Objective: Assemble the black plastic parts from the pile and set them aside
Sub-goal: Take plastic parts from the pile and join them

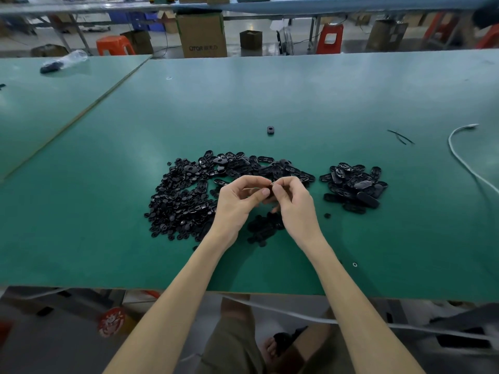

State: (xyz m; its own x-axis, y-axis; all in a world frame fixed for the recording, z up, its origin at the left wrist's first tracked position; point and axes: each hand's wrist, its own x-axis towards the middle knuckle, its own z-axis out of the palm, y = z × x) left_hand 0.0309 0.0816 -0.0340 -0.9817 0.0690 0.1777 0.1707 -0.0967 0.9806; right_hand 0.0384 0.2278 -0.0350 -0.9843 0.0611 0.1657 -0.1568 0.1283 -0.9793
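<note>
L hand (237, 205) & R hand (295, 205) both pinching one small part (271, 184), above black parts pile (183, 195).

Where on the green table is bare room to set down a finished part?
Free: the table left of the big pile, up to the seam; the wide strip beyond the lone part; the patch between the small pile and the white cable. Crowded: around the left hand and right hand, which pinch a small part.
</note>
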